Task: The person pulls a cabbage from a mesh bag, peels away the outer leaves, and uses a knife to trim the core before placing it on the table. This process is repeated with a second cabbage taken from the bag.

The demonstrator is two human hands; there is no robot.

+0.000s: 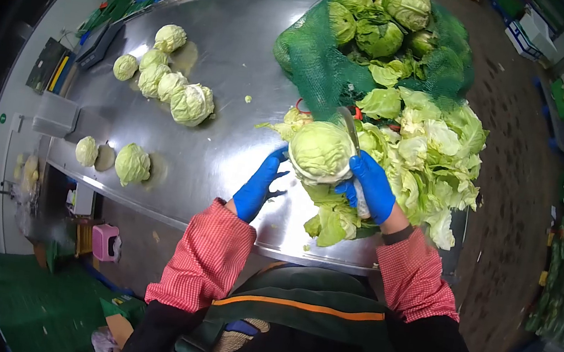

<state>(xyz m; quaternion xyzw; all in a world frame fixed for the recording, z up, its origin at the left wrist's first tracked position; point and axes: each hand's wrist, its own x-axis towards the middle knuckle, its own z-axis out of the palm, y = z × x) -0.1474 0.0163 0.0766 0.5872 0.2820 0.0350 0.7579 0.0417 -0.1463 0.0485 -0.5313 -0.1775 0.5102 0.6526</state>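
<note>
A pale green cabbage [319, 152] sits between my two blue-gloved hands on the steel table [231, 127]. My left hand [261, 184] cups its left side from below. My right hand [369, 187] grips a knife [350, 132] whose blade runs up along the cabbage's right side. Loose outer leaves [427, 152] lie heaped to the right and under the cabbage.
A green net sack [325, 61] full of untrimmed cabbages lies at the table's far end. Several trimmed cabbages [173, 83] are grouped at the far left, two more [117, 160] near the left edge. A pink stool [104, 241] stands on the floor below.
</note>
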